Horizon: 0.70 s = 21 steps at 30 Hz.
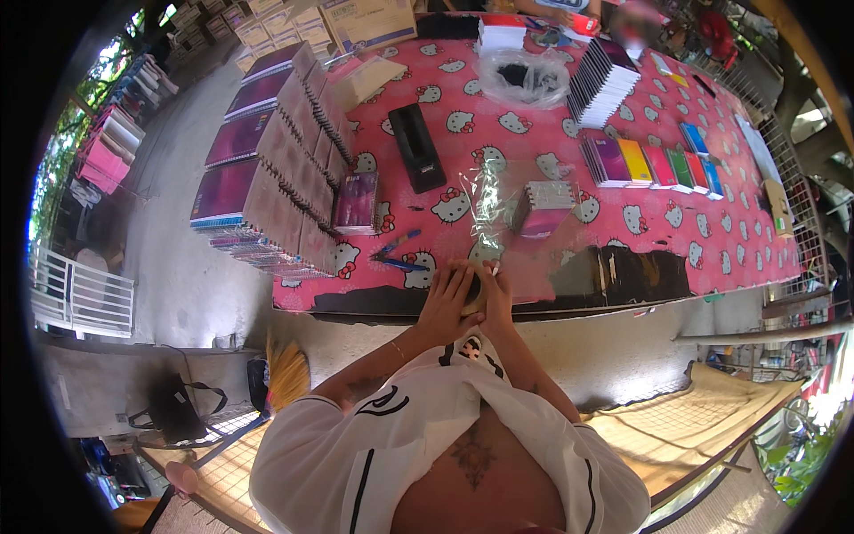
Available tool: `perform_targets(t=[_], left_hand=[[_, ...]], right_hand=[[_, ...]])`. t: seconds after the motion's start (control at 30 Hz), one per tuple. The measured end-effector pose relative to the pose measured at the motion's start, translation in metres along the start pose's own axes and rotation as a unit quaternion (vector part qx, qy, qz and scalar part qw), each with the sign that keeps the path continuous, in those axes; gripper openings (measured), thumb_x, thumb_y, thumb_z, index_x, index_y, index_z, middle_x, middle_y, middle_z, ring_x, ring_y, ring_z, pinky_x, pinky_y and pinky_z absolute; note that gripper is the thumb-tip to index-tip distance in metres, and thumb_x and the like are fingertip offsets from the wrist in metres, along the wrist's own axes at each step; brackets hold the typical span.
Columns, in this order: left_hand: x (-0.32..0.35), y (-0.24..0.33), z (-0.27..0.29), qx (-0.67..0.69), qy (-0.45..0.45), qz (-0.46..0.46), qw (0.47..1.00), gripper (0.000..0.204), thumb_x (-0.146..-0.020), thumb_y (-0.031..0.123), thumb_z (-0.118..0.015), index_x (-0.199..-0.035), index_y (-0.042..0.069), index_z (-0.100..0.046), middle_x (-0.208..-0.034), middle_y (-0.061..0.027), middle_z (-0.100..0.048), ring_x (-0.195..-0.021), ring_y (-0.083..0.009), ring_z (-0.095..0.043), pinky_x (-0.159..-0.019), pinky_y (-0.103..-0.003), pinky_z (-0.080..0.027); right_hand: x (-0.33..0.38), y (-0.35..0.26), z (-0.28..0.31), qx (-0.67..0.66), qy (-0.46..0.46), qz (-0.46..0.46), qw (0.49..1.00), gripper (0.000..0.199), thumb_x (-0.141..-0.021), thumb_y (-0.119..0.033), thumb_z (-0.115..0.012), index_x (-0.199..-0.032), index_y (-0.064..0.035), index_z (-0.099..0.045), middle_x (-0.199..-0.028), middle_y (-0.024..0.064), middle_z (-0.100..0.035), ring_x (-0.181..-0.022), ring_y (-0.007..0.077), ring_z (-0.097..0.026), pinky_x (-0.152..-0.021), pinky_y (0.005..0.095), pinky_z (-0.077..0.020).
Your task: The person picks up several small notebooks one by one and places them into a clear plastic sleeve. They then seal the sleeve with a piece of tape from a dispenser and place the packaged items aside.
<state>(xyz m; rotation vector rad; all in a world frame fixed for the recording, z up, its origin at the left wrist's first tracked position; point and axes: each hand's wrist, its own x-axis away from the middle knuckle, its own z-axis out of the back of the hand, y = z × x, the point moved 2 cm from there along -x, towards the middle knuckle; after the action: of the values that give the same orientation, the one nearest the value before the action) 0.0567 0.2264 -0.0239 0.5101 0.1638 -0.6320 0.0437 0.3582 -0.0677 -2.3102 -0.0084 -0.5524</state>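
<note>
At the table's near edge, my left hand (449, 295) curls around a round tan roll with a dark middle (472, 292), which looks like a tape roll. My right hand (498, 294) closes on its other side, fingertips at the near end of a shiny clear plastic sheet (486, 209). The roll is largely hidden by my fingers. On the plastic's right part stands a small stack of purple spiral notebooks (544, 212). Left of my hands lies a blue-handled cutting tool (402, 263), its kind unclear. Beyond it rests a black oblong holder (416, 147).
Tall stacks of spiral notebooks (258, 169) stand at the left, with a smaller stack (357, 203) beside them. Coloured notebooks (633, 163) and a tall notebook pile (601, 84) are at the right. A clear plastic bag (525, 78) sits farther back. Another person's arm (560, 5) shows beyond.
</note>
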Motion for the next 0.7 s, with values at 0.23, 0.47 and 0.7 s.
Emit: perform_targets(t=[0.23,0.47,0.7], left_hand=[[-0.002,-0.019,0.009,0.047,0.015,0.047,0.998,0.083,-0.092,0.043,-0.061,-0.150,-0.006,-0.028,-0.151,-0.0322,-0.030,-0.142,-0.0483,-0.029,-0.116,-0.058,-0.023],[-0.091,-0.055,0.095,0.072,0.264,0.024,0.962,0.066,-0.087,0.016,-0.070,-0.145,-0.001,-0.042,-0.140,-0.0302,-0.043,-0.122,-0.0453,-0.051,-0.100,-0.052,-0.044],[-0.215,-0.180,0.105,0.255,0.344,0.135,0.893,0.055,-0.085,0.010,-0.071,-0.135,-0.002,-0.050,-0.109,-0.0247,-0.062,-0.092,-0.0380,-0.065,-0.078,-0.045,-0.053]], right_hand=[[0.005,-0.028,-0.035,0.045,-0.112,-0.059,0.991,0.031,-0.100,-0.021,-0.059,-0.126,-0.0060,-0.052,-0.114,0.0062,-0.061,-0.099,0.0161,-0.062,-0.085,0.0303,-0.0543],[-0.074,-0.089,-0.162,0.236,-0.241,0.163,0.927,0.023,-0.098,-0.015,-0.063,-0.115,0.0004,-0.062,-0.125,0.0083,-0.064,-0.102,0.0113,-0.062,-0.085,0.0259,-0.0513],[-0.227,-0.095,-0.281,0.303,-0.316,0.230,0.869,0.022,-0.095,-0.011,-0.067,-0.110,0.0041,-0.064,-0.121,0.0104,-0.067,-0.100,0.0121,-0.062,-0.087,0.0267,-0.0498]])
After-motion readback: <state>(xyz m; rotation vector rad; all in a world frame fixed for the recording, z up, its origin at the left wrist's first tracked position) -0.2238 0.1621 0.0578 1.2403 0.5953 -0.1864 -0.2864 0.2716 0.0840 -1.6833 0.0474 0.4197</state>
